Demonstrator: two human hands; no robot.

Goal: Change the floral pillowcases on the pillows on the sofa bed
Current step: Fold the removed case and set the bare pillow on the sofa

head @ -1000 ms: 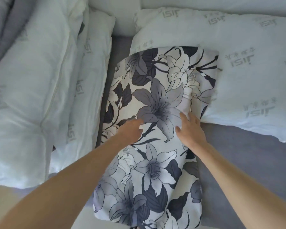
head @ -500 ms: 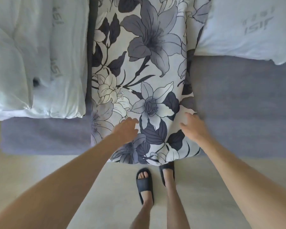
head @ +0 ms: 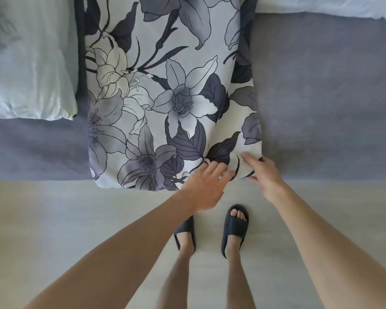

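Grey lilies and dark leaves cover the floral pillowcase (head: 174,90), which lies lengthwise on the grey sofa bed (head: 321,97), its near end hanging just over the bed's near edge above the pale floor (head: 54,230). Both hands meet at the near right corner of that pillowcase. The left hand (head: 206,186) lies on the cloth with fingers spread and nearly straight, a flat, wide grip that presses rather than holds. The right hand (head: 264,175) has its forefinger laid out along the fabric and the other fingers curled at the corner edge; whether it truly pinches the cloth I cannot tell. A bare white pillow (head: 27,63) lies to the left, close beside the floral one. Another white pillow's corner (head: 343,5) shows at the far right. Dark slippers (head: 234,228) stand on the floor below.
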